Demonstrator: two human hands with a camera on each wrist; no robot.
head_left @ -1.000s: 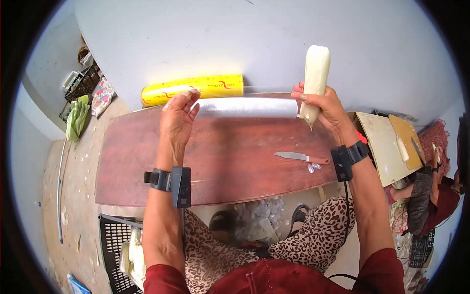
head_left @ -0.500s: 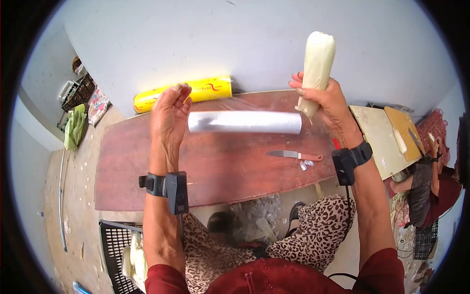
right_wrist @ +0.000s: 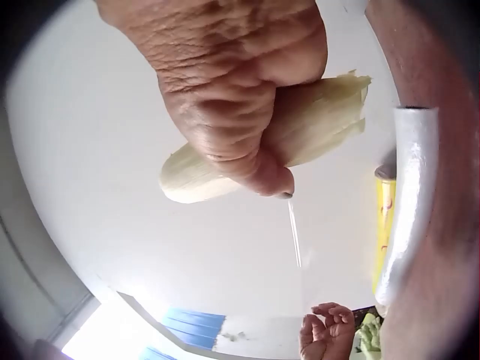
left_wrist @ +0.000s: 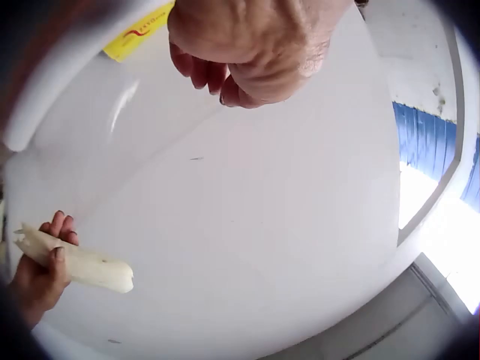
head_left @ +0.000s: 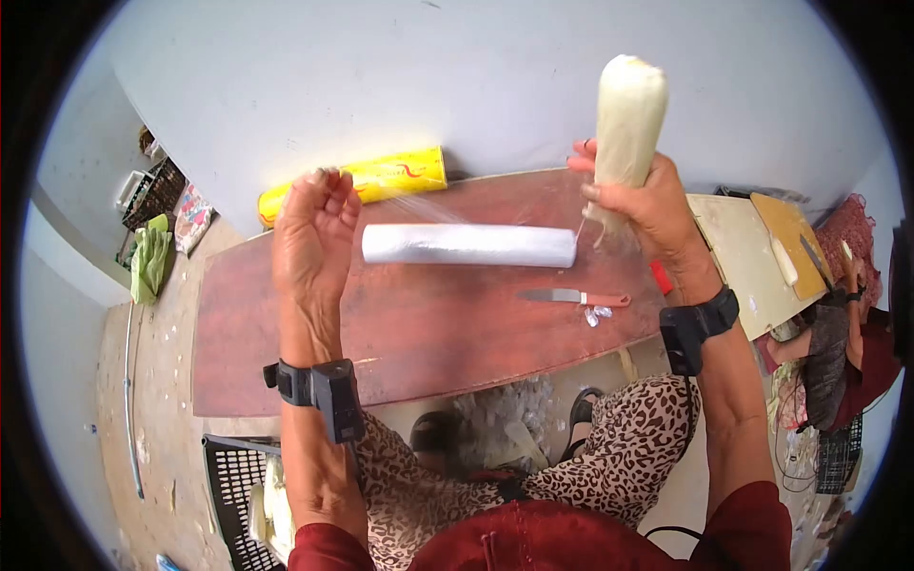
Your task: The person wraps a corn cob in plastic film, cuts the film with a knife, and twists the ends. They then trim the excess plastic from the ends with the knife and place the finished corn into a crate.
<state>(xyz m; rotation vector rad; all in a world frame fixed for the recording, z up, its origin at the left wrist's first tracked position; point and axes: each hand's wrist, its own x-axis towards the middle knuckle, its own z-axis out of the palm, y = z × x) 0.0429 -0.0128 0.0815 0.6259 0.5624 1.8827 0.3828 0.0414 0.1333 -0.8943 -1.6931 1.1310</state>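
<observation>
In our judgement, the clear film (head_left: 424, 203) needed an even tension, both hands level, so that it would not fold. Our left hand (head_left: 317, 233) pinched its edge (so it seemed to us); our right hand (head_left: 662, 209) grasped the pale vegetable (head_left: 630, 114), whose bulk rose beyond the thumb. The white roll (head_left: 466, 245) lay between the two grips.

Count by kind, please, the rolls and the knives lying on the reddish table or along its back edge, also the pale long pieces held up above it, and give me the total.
Rolls: 2 (white roll, yellow roll)
Knives: 1 (knife with orange-pink handle)
Held pieces: 1 (pale long piece)
Total: 4
</observation>
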